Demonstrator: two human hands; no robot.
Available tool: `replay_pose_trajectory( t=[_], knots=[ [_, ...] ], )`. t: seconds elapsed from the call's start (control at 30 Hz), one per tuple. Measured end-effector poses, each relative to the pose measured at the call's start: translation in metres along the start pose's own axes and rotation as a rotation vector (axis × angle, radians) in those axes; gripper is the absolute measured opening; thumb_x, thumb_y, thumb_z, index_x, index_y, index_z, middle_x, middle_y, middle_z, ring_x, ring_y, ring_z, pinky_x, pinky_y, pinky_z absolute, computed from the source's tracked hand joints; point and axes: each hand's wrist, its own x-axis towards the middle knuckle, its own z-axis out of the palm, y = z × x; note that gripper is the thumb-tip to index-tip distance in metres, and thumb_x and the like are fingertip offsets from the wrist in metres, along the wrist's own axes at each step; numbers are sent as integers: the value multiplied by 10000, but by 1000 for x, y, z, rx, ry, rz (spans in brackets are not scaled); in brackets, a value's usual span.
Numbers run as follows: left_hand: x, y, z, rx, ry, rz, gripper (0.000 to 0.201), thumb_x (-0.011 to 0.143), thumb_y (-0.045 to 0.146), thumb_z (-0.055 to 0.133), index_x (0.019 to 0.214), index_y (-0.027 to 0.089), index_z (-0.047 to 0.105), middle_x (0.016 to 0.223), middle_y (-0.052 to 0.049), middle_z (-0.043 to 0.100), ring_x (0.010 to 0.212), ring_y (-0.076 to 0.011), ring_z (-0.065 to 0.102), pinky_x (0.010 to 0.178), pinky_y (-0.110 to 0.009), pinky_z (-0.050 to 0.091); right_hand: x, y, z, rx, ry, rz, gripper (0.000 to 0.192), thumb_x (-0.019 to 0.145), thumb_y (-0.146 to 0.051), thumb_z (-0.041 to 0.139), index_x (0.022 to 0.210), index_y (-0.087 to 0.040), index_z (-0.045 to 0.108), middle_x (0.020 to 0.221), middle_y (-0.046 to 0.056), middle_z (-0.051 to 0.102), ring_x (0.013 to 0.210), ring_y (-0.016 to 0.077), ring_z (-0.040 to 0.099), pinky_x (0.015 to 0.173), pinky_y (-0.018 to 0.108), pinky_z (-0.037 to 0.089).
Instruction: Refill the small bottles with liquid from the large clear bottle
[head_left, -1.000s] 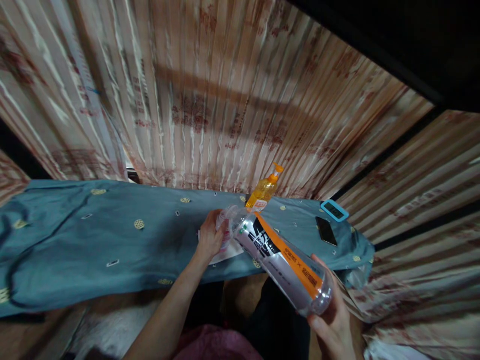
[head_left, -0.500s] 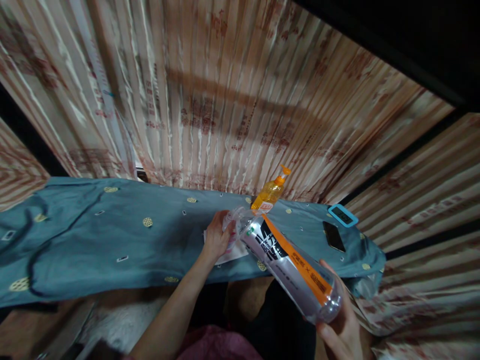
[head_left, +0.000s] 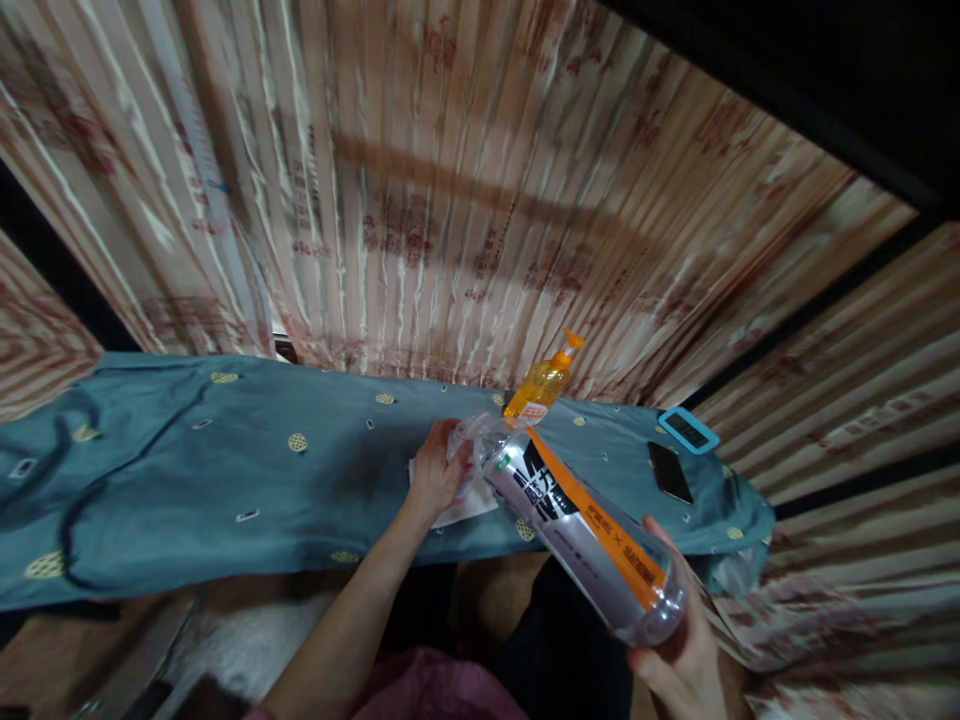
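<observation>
A large clear plastic bottle with a silver and orange label lies tilted across my view, its neck pointing up and left. Around its base end is my right hand, fingers and thumb gripping the sides. My left hand is closed on a clear plastic container right at the bottle's neck; its exact kind is hard to make out, and whether the two touch I cannot tell. Beneath them a white sheet with pink marks rests on the cloth. Just behind the neck stands a pump bottle of yellow-orange liquid.
A blue-green patterned cloth covers the long narrow surface. To the right lie a dark phone and a blue-framed digital clock. Pleated curtains hang behind and at the right, with dark frame bars crossing them.
Hardly anything differs. The view has shifted very slightly, and both hands keep the same hold on the bottle and the clear container.
</observation>
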Motion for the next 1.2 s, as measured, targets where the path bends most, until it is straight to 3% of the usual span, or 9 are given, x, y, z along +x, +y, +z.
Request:
replay_pose_trajectory(
  t=[0.17, 0.27, 0.33, 0.4, 0.5, 0.83, 1.03, 1.2],
  knots=[
    [0, -1, 1, 7, 8, 11, 401, 975, 484, 423, 1092, 174, 650, 1041, -117, 725, 1002, -281, 714, 919, -431, 563, -1, 2, -1, 28, 45, 110, 1050, 579, -712, 858, 1490, -349, 484, 1612, -44, 416, 1424, 248, 461, 1077, 208, 398],
    [-1, -2, 2, 5, 15, 4, 366, 976, 460, 427, 1086, 188, 645, 1046, -105, 726, 1004, -269, 711, 922, -418, 562, -1, 1, 2, 41, 20, 86, 1098, 573, -614, 887, 1526, -304, 438, 1555, 9, 492, 1362, 268, 524, 1033, 224, 429],
    [-1, -1, 2, 7, 12, -1, 338, 976, 440, 431, 1083, 199, 642, 1046, -94, 726, 1008, -260, 706, 930, -410, 559, 0, -5, 7, 68, 44, 132, 1140, 547, -610, 893, 1525, -263, 420, 1428, 66, 599, 1251, 299, 603, 1000, 285, 453],
    [-1, -1, 2, 8, 8, -6, 332, 973, 436, 433, 1084, 201, 639, 1043, -92, 725, 1008, -260, 703, 931, -411, 557, 0, -15, 15, 92, 143, 236, 1116, 512, -682, 885, 1449, -245, 465, 1463, 97, 543, 1341, 359, 503, 1033, 356, 419],
    [-1, 0, 1, 7, 3, -8, 351, 972, 449, 430, 1096, 196, 639, 1044, -100, 724, 1011, -266, 704, 932, -420, 557, -1, -32, 26, 118, 213, 310, 1069, 486, -698, 883, 1354, -211, 493, 1348, 131, 588, 1310, 414, 479, 1056, 462, 376],
    [-1, -1, -1, -5, -5, -3, 345, 967, 432, 440, 1106, 188, 640, 1062, -105, 725, 1025, -268, 704, 940, -421, 561, -1, -34, 30, 136, 198, 280, 1032, 534, -663, 883, 1384, -219, 502, 1454, 111, 556, 1375, 385, 466, 1081, 421, 373],
    [-1, -2, -1, 3, -4, 3, 372, 967, 449, 425, 1110, 180, 639, 1055, -113, 724, 1019, -276, 708, 930, -439, 566, -2, -29, 25, 116, 152, 245, 996, 605, -651, 860, 1439, -257, 485, 1514, 72, 525, 1394, 318, 476, 1059, 321, 400],
    [-1, -1, 0, 4, 6, -7, 355, 963, 456, 438, 1096, 198, 643, 1041, -102, 725, 1006, -269, 708, 919, -426, 565, -3, -26, 22, 107, 128, 258, 1076, 593, -685, 841, 1487, -260, 421, 1551, 120, 457, 1413, 417, 431, 1106, 458, 400]
  ],
)
